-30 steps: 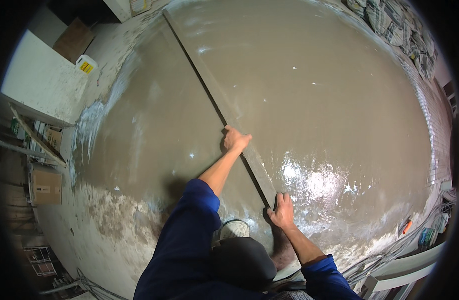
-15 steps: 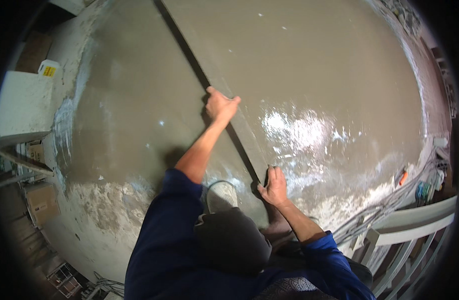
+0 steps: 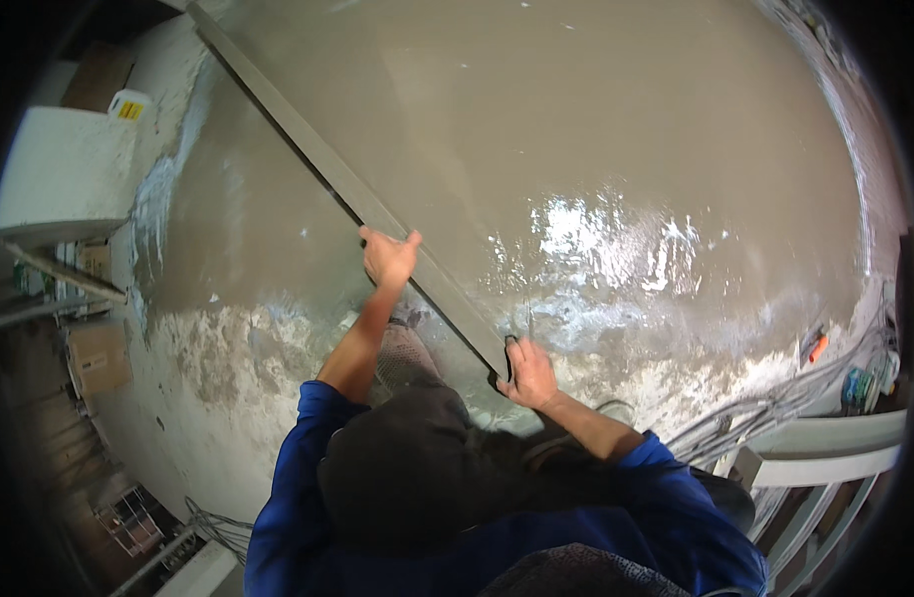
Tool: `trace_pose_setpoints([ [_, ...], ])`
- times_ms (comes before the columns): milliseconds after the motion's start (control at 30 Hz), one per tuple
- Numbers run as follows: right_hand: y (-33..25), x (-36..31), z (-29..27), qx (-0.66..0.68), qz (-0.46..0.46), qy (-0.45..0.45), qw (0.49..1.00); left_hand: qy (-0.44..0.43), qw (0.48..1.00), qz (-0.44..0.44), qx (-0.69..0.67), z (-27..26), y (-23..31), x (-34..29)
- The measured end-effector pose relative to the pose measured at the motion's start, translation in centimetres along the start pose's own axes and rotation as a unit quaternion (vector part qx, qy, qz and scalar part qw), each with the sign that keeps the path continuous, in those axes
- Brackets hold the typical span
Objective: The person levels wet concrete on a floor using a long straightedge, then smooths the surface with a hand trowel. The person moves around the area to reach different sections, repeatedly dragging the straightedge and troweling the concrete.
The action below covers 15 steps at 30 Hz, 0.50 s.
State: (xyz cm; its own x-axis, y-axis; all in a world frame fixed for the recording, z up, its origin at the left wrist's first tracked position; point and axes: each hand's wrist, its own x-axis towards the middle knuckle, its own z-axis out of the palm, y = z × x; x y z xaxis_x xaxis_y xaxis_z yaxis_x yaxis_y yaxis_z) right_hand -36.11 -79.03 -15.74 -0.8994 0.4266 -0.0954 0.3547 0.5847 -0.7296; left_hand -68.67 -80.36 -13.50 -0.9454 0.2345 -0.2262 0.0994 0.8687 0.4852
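Across the wet grey floor [image 3: 497,119], a long bar [image 3: 317,159] lies on a slant from the far left to the near right, its far end reaching the left edge of the smooth wet surface. The person's 2 hands hold it at separate places along its near half. The left hand [image 3: 389,256] pinches the bar across its width, thumb on the right edge and fingers over the left. The right hand [image 3: 529,375] clasps the near end, thumb to the left; slight blur hides exactly where its fingertips press. Spacing the 2 grips apart probably gives better control over the angle of so long a thing, since most of its length extends beyond the left hand. A dark strip runs along the left edge, but I cannot tell whether it is shadow or the bar's side. A shoe [image 3: 407,358] stands just near of the left hand, likely to bring the body close enough for this reach.

A cardboard box [image 3: 101,356] at left, and cables [image 3: 755,408] and an orange-handled tool [image 3: 818,348] at right, lie outside the smooth wet area, perhaps to stay clear of it.
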Motion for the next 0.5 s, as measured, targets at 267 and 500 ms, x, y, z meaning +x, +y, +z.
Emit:
trace_pose_setpoints([
  [267,0.1,0.6,1.2,-0.033,0.01,-0.059,0.998,-0.03,0.995,-0.085,-0.039,-0.6,-2.8,-0.1],
  [500,0.0,0.1,2.3,-0.043,0.012,-0.083,0.996,-0.045,0.993,-0.104,-0.043,-0.4,-4.4,0.0],
])
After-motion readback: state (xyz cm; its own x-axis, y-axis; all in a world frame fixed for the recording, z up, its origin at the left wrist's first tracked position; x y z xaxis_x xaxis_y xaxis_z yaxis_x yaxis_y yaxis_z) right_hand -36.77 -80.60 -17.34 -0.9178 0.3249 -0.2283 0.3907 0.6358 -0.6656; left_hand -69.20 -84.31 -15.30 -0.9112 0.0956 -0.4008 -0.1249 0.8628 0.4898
